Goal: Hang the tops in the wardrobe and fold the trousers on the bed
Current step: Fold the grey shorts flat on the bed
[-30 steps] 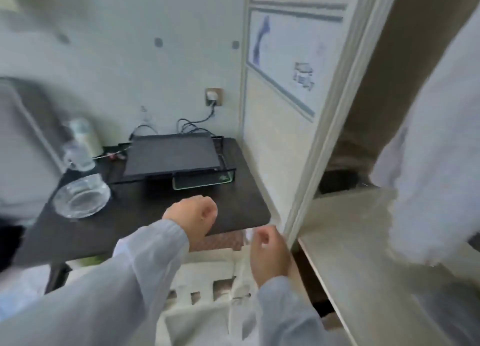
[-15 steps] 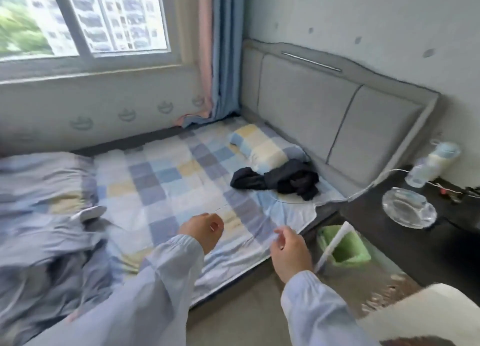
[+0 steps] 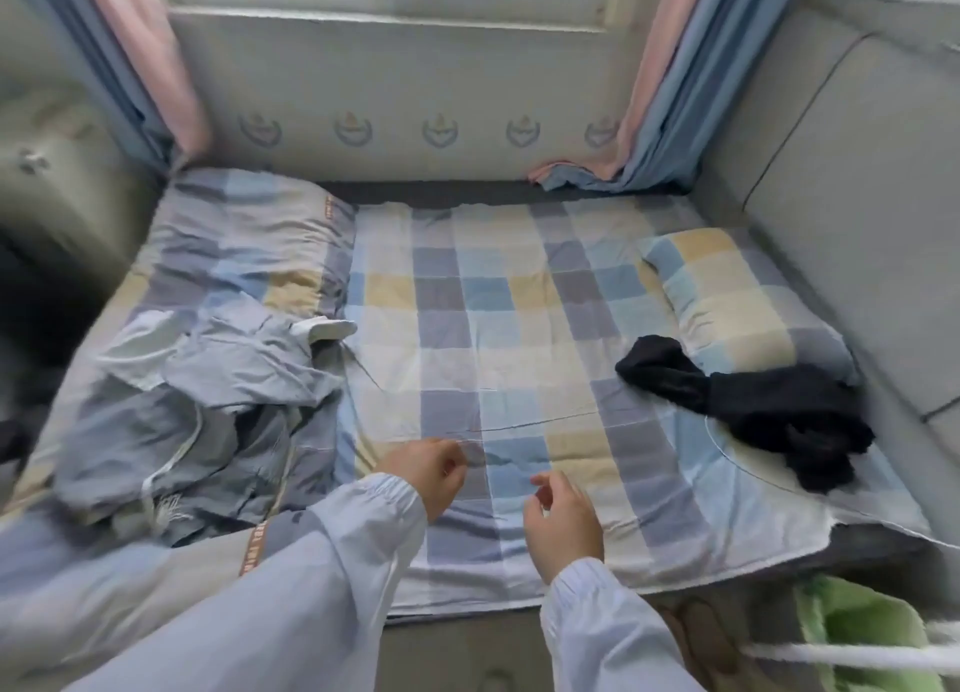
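- The bed (image 3: 498, 296) fills the view under a checked sheet of blue, yellow and grey squares; a window wall with curtains stands behind it, a padded headboard (image 3: 831, 213) on the right
- A heap of grey-blue clothes (image 3: 208, 421) lies on the left part of the bed, crumpled, with pale cords hanging from it; which garments are in the heap cannot be told
- A dark garment (image 3: 763, 411) lies bunched on the right part of the bed, its upper end touching the lower edge of the checked pillow (image 3: 727, 296); whether it is trousers or a top cannot be told
- The left hand (image 3: 426, 473) hovers over the near middle of the sheet, just right of the grey-blue heap; its fingers are loosely curled and hold nothing
- The right hand (image 3: 563, 525) hangs near the left one, apart from it, over the near edge of the bed; its fingers are loosely bent, with nothing in them
- Both arms wear pale blue sleeves
- A green bin (image 3: 862, 634) shows at the lower right, beside the bed
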A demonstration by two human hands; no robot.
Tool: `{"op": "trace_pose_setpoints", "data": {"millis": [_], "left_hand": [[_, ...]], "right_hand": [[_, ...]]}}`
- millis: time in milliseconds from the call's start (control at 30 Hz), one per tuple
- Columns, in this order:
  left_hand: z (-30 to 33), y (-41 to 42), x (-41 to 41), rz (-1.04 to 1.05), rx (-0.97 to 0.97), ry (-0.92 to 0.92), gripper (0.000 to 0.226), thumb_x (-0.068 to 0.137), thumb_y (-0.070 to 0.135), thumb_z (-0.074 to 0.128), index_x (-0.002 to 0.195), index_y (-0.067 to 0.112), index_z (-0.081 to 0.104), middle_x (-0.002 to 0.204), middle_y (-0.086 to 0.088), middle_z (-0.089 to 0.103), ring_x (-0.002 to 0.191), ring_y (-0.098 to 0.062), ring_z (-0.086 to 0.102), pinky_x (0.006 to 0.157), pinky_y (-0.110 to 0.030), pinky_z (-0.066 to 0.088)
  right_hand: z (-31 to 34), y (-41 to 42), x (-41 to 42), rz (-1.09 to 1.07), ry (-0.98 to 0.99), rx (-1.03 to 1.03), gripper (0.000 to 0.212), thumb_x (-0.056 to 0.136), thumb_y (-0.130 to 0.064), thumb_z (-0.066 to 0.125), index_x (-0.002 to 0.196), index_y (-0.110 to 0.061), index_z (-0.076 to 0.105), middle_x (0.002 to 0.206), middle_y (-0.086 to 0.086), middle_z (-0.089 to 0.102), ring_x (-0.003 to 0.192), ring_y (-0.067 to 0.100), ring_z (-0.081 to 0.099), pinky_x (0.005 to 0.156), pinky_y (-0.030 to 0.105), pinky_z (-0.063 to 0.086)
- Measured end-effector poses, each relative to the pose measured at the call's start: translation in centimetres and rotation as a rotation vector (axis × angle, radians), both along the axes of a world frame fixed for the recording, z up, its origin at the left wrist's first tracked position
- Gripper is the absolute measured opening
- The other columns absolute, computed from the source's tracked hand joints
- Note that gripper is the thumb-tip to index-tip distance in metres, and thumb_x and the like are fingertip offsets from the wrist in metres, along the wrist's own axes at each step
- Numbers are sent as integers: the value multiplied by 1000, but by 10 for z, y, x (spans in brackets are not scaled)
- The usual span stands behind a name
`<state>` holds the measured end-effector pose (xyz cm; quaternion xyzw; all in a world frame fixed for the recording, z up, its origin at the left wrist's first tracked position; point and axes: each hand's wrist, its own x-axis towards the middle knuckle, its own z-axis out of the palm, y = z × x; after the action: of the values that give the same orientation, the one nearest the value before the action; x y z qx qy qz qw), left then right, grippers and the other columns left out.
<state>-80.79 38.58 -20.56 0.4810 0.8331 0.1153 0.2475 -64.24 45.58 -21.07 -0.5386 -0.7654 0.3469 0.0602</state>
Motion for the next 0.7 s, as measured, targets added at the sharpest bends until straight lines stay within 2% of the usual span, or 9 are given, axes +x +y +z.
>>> {"op": "trace_pose_setpoints", "data": {"millis": [167, 267, 367, 467, 533, 633, 700], "left_hand": [[-17, -30, -60, 269, -21, -77, 20, 91, 36, 48, 103, 29, 62, 107, 8, 64, 102, -15, 59, 88, -30, 47], [-31, -60, -108, 394, -69, -98, 21, 91, 37, 48, 104, 31, 62, 110, 11, 64, 106, -14, 58, 89, -30, 46], [-59, -85, -172, 498, -166, -136, 21, 90, 38, 47, 103, 34, 62, 110, 13, 64, 107, -15, 58, 89, -29, 46], [-107, -99, -258, 701, -192, -193, 21, 89, 33, 48, 98, 28, 66, 107, 4, 68, 103, -20, 60, 85, -27, 46], [-144, -108, -318, 823, -212, -208, 23, 89, 32, 47, 97, 25, 67, 108, -1, 68, 105, -23, 60, 88, -28, 45], [-200, -115, -395, 906, -289, -195, 33, 94, 34, 41, 107, 17, 66, 120, -8, 63, 115, -28, 54, 93, -29, 41], [-235, -113, -435, 962, -276, -222, 39, 96, 32, 39, 111, 8, 66, 122, -14, 62, 117, -31, 53, 95, -29, 39]], "right_hand": [[-16, 11, -96, 240, -57, -22, 22, 89, -14, 47, 108, -19, 58, 107, -1, 62, 103, 18, 55, 88, 28, 44], [-31, -3, -160, 406, -78, -47, 23, 89, -15, 49, 109, -16, 59, 107, -1, 61, 106, 19, 53, 87, 27, 41], [-60, -19, -223, 516, -102, -83, 22, 88, -16, 50, 107, -19, 60, 95, -5, 57, 102, 18, 55, 83, 28, 40], [-106, -26, -287, 582, -140, -78, 22, 89, -19, 48, 108, -21, 60, 81, -14, 48, 87, 11, 49, 74, 23, 36], [-137, -26, -327, 598, -156, -80, 22, 89, -21, 48, 108, -21, 60, 74, -17, 43, 84, 10, 47, 72, 22, 32], [-180, -24, -387, 624, -173, -113, 24, 91, -22, 46, 111, -23, 58, 90, -10, 54, 96, 15, 56, 73, 22, 33], [-203, -20, -425, 635, -162, -121, 26, 91, -21, 44, 113, -23, 57, 100, -5, 59, 96, 15, 56, 74, 22, 35]]}}
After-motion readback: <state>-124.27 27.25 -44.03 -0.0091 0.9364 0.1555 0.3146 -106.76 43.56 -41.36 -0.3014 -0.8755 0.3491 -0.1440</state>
